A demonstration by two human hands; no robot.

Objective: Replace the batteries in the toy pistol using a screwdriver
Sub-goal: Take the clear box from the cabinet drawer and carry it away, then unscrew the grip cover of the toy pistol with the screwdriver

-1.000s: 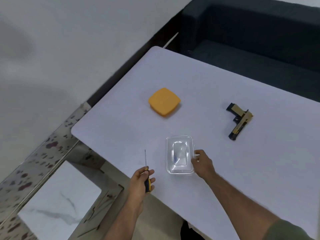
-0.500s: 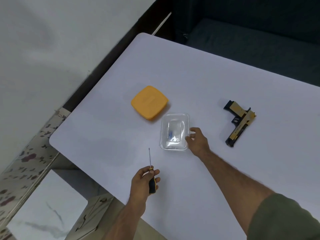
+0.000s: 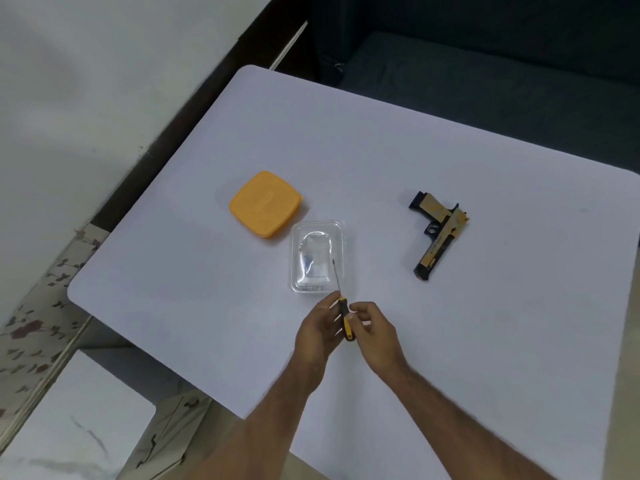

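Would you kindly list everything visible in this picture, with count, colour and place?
table: one, white, fills the middle of the view
toy pistol: one, gold and black, lying flat on the table's right part
container: one, clear plastic, mid-table, contents unclear
lid: one, orange, beside the container's far left corner
sofa: one, dark, beyond the table
screwdriver: one, black and yellow handle, between both hands
left hand: one, grips the screwdriver
right hand: one, fingers on the handle
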